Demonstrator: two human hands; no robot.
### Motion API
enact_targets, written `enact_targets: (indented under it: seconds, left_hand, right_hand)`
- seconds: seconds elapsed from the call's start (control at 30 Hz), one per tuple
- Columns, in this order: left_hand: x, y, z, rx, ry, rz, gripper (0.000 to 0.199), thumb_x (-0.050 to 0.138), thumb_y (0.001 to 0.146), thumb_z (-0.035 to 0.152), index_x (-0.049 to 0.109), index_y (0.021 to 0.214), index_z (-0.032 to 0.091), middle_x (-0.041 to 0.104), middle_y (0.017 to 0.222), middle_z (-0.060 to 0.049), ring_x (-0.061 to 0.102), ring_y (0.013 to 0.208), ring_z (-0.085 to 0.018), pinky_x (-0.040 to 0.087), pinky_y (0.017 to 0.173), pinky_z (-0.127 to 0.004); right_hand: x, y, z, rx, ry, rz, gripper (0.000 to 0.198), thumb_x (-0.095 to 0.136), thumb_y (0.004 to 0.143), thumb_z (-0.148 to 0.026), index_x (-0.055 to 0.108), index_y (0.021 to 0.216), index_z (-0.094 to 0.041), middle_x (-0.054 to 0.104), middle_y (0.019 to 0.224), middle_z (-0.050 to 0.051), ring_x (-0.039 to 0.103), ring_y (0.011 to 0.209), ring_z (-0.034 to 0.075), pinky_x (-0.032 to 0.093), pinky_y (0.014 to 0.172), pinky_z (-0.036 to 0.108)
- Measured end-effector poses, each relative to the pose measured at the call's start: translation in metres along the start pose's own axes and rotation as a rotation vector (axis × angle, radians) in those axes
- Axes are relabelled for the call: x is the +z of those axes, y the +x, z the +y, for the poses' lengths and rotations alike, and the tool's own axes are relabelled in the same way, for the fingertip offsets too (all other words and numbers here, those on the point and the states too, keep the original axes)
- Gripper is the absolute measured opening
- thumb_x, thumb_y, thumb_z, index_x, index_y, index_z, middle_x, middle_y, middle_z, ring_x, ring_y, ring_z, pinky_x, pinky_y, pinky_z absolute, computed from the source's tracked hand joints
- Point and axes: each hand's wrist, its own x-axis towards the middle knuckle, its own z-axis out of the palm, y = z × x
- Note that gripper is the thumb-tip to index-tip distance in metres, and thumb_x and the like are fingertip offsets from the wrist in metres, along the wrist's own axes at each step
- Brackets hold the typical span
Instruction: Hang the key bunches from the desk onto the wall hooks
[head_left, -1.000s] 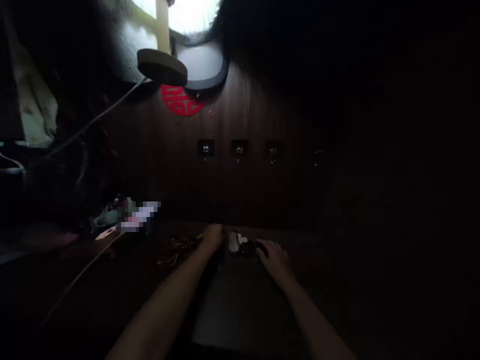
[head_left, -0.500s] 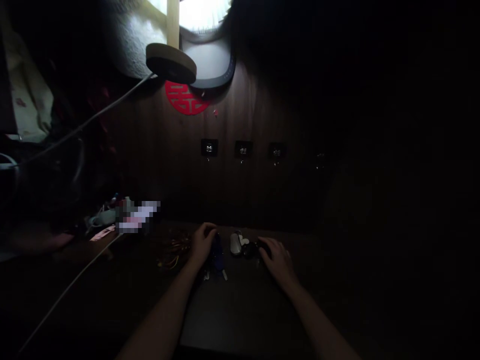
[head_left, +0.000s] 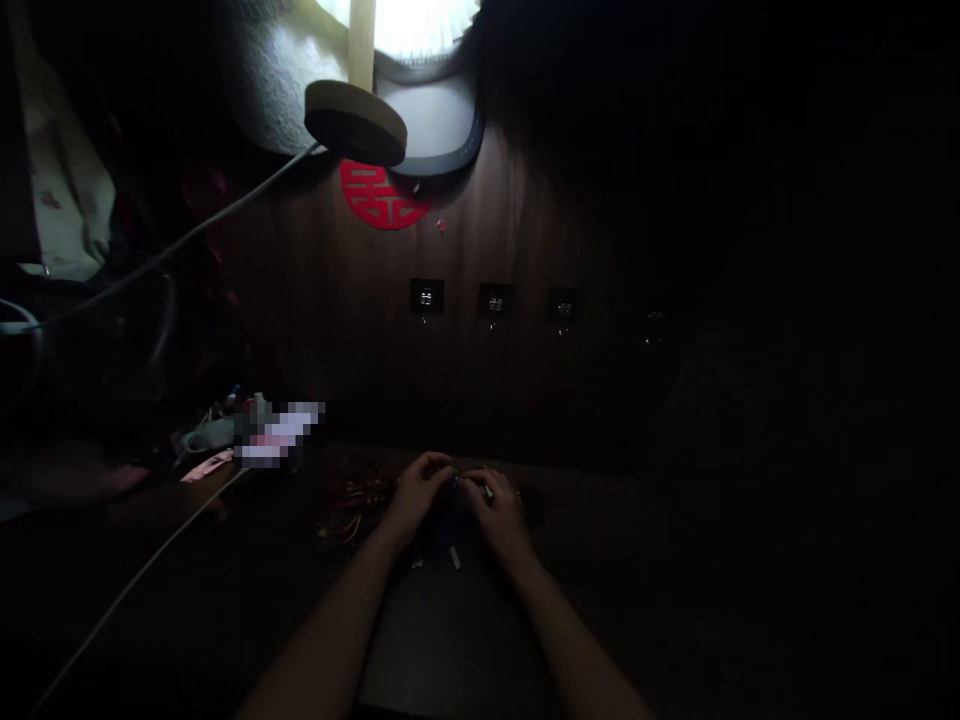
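Blue object (head_left: 445,530), single, between two hands (head_left: 415,496) (head_left: 501,515)

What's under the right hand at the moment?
Only a small pale patch shows at the right hand, too dim to name. Anything else beneath is covered by the hand.

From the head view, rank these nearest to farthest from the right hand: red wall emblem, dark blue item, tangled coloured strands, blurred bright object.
1. Dark blue item: just left of the right hand.
2. Tangled coloured strands: left of the left hand.
3. Blurred bright object: farther left, past the strands.
4. Red wall emblem: up on the wall, farthest.
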Motion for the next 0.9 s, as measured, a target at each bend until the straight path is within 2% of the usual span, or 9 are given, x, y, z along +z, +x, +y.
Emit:
enact_targets:
  seconds: [0.2, 0.37, 0.5, 0.67, 0.8, 0.9]
  left_hand:
    - [0.003, -0.002, 0.005, 0.140, 0.238, -0.051, 0.010, 0.060, 0.066, 0.021, 0.061, 0.075, 0.018, 0.063, 0.076, 0.001, 0.058, 0.079, -0.014, 0.043, 0.075, -0.025]
    - [0.005, -0.007, 0.005, 0.208, 0.355, -0.088, 0.008, 0.055, 0.069, 0.018, 0.060, 0.076, 0.019, 0.063, 0.076, 0.002, 0.058, 0.075, -0.013, 0.044, 0.072, -0.024]
    - [0.007, -0.012, 0.009, 0.242, 0.428, -0.095, 0.010, 0.054, 0.070, 0.017, 0.061, 0.076, 0.020, 0.064, 0.076, 0.002, 0.058, 0.076, -0.014, 0.044, 0.073, -0.024]
    - [0.010, -0.013, 0.013, 0.190, 0.365, -0.047, 0.010, 0.057, 0.070, 0.021, 0.063, 0.077, 0.021, 0.066, 0.080, 0.000, 0.059, 0.079, -0.016, 0.045, 0.076, -0.025]
    - [0.015, -0.014, 0.013, 0.072, 0.256, -0.144, 0.015, 0.059, 0.070, 0.030, 0.066, 0.080, 0.021, 0.067, 0.083, -0.001, 0.060, 0.079, -0.017, 0.046, 0.067, -0.024]
    - [0.018, -0.015, 0.014, 0.076, 0.225, -0.146, 0.016, 0.063, 0.068, 0.033, 0.066, 0.076, 0.020, 0.068, 0.080, -0.001, 0.059, 0.079, -0.017, 0.046, 0.069, -0.024]
  right_hand:
    - [0.002, -0.007, 0.010, -0.054, 0.017, -0.033, 0.015, 0.051, 0.081, -0.032, 0.063, 0.081, -0.022, 0.065, 0.088, 0.004, 0.057, 0.088, 0.019, 0.039, 0.084, 0.034]
    - [0.006, -0.010, 0.016, -0.028, -0.011, -0.006, 0.012, 0.055, 0.076, -0.029, 0.064, 0.079, -0.022, 0.065, 0.088, 0.005, 0.057, 0.089, 0.020, 0.040, 0.082, 0.033]
    - [0.008, -0.009, 0.020, -0.026, -0.055, 0.002, 0.014, 0.050, 0.075, -0.022, 0.064, 0.076, -0.021, 0.065, 0.081, 0.005, 0.057, 0.083, 0.019, 0.041, 0.077, 0.032]
    - [0.002, -0.007, 0.019, -0.001, -0.066, 0.066, 0.018, 0.048, 0.080, -0.028, 0.060, 0.069, -0.020, 0.063, 0.074, 0.003, 0.057, 0.075, 0.018, 0.041, 0.072, 0.031]
    - [-0.004, -0.008, 0.013, -0.068, -0.079, 0.125, 0.019, 0.045, 0.083, -0.030, 0.058, 0.073, -0.021, 0.062, 0.076, 0.004, 0.056, 0.076, 0.018, 0.041, 0.072, 0.030]
    - [-0.006, -0.008, 0.009, -0.113, -0.071, 0.147, 0.018, 0.044, 0.086, -0.029, 0.057, 0.078, -0.021, 0.061, 0.079, 0.004, 0.054, 0.080, 0.017, 0.040, 0.074, 0.030]
